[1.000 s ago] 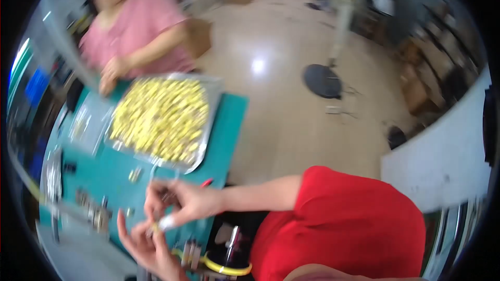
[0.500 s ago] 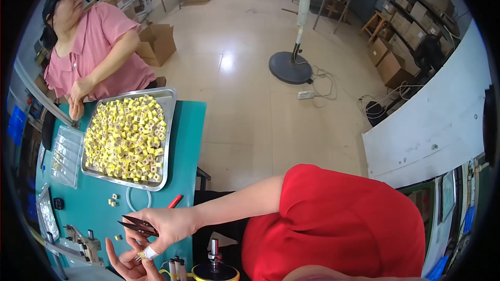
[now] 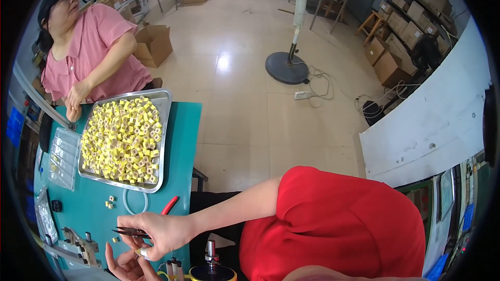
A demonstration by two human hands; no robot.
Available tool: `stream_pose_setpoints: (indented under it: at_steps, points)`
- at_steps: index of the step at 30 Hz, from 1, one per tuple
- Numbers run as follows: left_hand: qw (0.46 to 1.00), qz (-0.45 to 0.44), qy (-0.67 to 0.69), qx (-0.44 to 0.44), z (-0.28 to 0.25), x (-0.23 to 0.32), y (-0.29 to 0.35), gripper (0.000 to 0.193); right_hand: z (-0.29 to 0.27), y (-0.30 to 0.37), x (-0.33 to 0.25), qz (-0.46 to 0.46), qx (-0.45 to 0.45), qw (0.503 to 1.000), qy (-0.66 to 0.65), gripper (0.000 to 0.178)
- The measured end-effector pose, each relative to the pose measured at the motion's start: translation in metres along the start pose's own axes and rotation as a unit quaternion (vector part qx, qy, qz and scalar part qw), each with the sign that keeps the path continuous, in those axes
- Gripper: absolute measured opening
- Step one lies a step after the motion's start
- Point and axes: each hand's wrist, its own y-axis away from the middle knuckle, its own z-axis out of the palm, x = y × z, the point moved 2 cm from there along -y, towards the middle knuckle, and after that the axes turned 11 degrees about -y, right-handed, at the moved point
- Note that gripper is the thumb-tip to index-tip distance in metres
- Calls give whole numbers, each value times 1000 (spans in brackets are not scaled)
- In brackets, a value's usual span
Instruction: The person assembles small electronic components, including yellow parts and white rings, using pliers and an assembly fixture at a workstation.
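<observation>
My right hand [image 3: 165,231] comes in from the right, its fingers wrapped round black thread snips [image 3: 131,232] whose blades point left. White wrapping covers one of its fingertips. Just below, at the bottom edge, my left hand [image 3: 125,266] has its fingers curled upward. A small yellowish piece [image 3: 139,252] sits where the fingertips of both hands meet; the left hand seems to pinch it, partly hidden. Beyond the hands lie a clear-blue ring [image 3: 126,201], a red handle [image 3: 170,205] and a few small yellow blocks [image 3: 110,202].
A metal tray [image 3: 164,140] heaped with yellow blocks stands on the green table [image 3: 185,130]. Left of it is a clear compartment box [image 3: 63,158]. A metal fixture [image 3: 80,246] and a black round device with a spindle [image 3: 212,270] stand nearby. A person in pink [image 3: 99,41] sits opposite.
The snips have turned, their blades now looking closer together. Both hands remain together at the small piece, and the whole view has shifted slightly.
</observation>
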Motion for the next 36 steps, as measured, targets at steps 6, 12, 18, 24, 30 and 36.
stream_pose_setpoints:
  at_steps: [6,12,18,24,30,36]
  points:
    - [1000,7,1,11,2,-5,-2,67,-2,0,0,1,-2,1000,24,24]
    - [998,-8,57,11,2,-2,0,69,-7,4,-9,6,-31,997,-65,29]
    - [998,28,51,29,-1,-6,2,70,-3,1,-11,13,-2,998,-68,36]
    - [997,11,-31,76,0,-2,7,67,-6,-3,5,-1,-1,994,-109,41]
    - [998,-4,-33,53,1,0,4,65,-5,-1,1,0,14,993,-114,41]
    - [998,9,55,25,4,-2,3,66,-7,3,5,65,-1,987,-145,39]
